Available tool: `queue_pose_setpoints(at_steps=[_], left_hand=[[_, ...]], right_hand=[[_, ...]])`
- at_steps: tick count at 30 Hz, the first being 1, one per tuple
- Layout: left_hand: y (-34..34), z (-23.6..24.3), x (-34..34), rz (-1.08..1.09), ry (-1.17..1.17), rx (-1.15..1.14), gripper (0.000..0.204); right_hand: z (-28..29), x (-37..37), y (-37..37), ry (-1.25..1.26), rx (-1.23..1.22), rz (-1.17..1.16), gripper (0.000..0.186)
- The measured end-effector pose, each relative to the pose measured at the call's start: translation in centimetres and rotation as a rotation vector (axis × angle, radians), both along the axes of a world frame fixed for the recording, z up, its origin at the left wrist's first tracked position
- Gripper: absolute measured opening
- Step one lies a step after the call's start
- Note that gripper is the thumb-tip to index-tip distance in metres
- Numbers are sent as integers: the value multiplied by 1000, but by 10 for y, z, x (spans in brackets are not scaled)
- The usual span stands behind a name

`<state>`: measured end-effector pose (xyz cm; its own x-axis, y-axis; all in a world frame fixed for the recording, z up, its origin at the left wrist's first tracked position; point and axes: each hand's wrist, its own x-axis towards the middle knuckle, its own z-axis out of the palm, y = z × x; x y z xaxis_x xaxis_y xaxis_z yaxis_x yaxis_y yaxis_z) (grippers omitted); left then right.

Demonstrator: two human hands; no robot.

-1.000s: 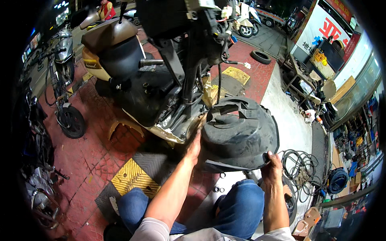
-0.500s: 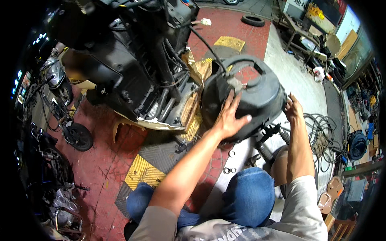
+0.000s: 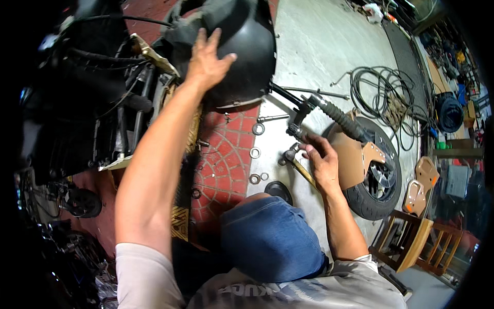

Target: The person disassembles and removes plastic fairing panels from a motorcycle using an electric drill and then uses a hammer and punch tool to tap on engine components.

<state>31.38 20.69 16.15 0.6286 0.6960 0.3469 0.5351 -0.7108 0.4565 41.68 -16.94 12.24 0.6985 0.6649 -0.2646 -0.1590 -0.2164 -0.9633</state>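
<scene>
My left hand (image 3: 208, 64) lies with fingers spread on a large rounded black plastic shell (image 3: 244, 67) at the upper middle. Lower right, my right hand (image 3: 321, 162) hovers with loosely bent fingers beside the head of a hammer (image 3: 304, 172) with a yellowish handle; contact between them is unclear. Just beyond it lies a front fork assembly with a ribbed shock absorber (image 3: 339, 116), a tan fender (image 3: 343, 162) and a wheel (image 3: 378, 203). Several metal rings (image 3: 254, 152) and a round black cap (image 3: 279, 193) rest on the floor left of the hammer.
A stripped scooter body (image 3: 123, 103) with bare tubes and cables stands on the left. Coiled black hose (image 3: 383, 87) lies at the right. Near it are tan panels (image 3: 426, 175) and a wooden frame (image 3: 409, 244). A socket bar (image 3: 272, 118) lies near the shell.
My view has swung down and right. My right hand has left the shell's right side and come down beside the hammer. The left hand stays on the shell.
</scene>
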Motion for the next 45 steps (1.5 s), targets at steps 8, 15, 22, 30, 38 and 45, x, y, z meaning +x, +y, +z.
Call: queue_pose_setpoints(at_steps=[8,15,22,30,38,45], left_hand=[[-13,-1,-25,-94,148,-99,80],[-38,-6,-69,-169,233,-149,75],[-92,-48,-139,73,45,-343,40],[-187,-170,-217,-132,680,-491,42],[-279,-203,-151,-248,455,-492,55],[-271,-189,-183,-4,483,-560,46]], right_hand=[[-84,-33,-7,-220,-368,313,43],[-111,-64,77,-752,-426,649,50],[-128,-49,58,-586,-376,533,21],[-118,-66,8,-916,-327,738,28],[-131,-47,-93,15,-434,311,35],[-143,-24,-223,-6,-618,353,32]])
